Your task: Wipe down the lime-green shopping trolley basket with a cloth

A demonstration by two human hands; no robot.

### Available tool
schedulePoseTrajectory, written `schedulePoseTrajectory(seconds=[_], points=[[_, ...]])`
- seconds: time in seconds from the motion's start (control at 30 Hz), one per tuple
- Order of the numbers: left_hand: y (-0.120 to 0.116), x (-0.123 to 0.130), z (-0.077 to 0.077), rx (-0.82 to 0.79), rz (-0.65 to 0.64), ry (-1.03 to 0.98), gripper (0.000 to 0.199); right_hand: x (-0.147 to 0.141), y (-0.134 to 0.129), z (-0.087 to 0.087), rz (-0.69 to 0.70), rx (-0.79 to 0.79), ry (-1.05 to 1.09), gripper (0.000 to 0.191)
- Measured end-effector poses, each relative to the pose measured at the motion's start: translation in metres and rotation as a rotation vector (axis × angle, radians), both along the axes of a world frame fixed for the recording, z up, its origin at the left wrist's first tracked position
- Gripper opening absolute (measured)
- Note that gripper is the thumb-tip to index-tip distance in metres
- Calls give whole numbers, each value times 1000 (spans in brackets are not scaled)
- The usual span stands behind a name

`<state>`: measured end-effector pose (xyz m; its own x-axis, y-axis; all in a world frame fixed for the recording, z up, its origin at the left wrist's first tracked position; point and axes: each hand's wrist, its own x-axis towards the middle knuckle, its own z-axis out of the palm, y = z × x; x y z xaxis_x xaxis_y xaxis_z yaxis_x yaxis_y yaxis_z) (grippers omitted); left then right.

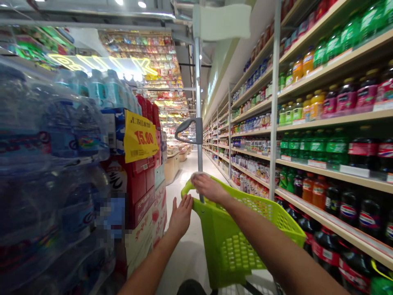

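Observation:
A lime-green plastic shopping basket cart (pixel 233 246) with perforated sides stands in front of me. My left hand (pixel 180 215) rests its outstretched fingertips on the cart's near left corner, with the thumb apart. Across the basket reaches my right hand (pixel 208 188), its fingers bent together over the green rim beside the grey pole (pixel 198 82). Something whitish shows at those fingertips, too small to name. The pole rises by the rim and carries a dark grey loop handle (pixel 188 131) and a pale blank sign (pixel 225 22).
Shelves of bottled drinks (pixel 331 139) line the right side, close to the cart. Wrapped water bottles (pixel 61 131) and red cartons (pixel 141 188) are stacked at left, with a yellow price sign (pixel 141 137). A pale floor aisle (pixel 192 159) runs ahead.

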<state>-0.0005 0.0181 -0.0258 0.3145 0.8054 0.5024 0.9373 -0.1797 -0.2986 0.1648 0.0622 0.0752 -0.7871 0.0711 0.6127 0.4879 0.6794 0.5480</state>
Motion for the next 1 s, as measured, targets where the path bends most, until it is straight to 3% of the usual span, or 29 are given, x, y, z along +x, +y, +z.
schedulePoseTrajectory(seconds=[0.07,0.13,0.2,0.33,0.4,0.43,0.57,0.63,0.7,0.8,0.83,0.9,1.0], points=[[-2,1,0,-1,-6,11,68,2,4,48,-59,32,74,36],[-4,2,0,2,-6,6,69,4,2,66,-110,62,139,37],[-5,3,-1,14,-1,-10,69,5,-3,49,-119,69,98,37],[-3,1,-3,51,-11,-12,68,7,-8,-22,2,59,-146,30],[0,-1,-5,59,-23,4,67,6,-4,-27,46,82,-214,26],[2,-2,-5,60,-25,11,67,5,-2,-16,46,96,-216,25],[5,-3,-5,56,-1,14,66,7,8,57,-48,134,-15,30],[3,-1,-4,52,2,11,65,11,7,69,-87,138,68,33],[-1,1,-2,45,-1,3,64,15,2,50,-91,126,25,31],[-7,4,1,21,4,-9,62,19,-6,6,-22,92,-201,26],[-8,5,3,12,9,-10,62,19,-7,1,3,84,-257,25],[-10,6,6,-7,15,-4,61,15,-6,14,14,76,-239,25],[-11,9,10,-27,17,11,61,9,-2,73,-24,80,-10,30]])
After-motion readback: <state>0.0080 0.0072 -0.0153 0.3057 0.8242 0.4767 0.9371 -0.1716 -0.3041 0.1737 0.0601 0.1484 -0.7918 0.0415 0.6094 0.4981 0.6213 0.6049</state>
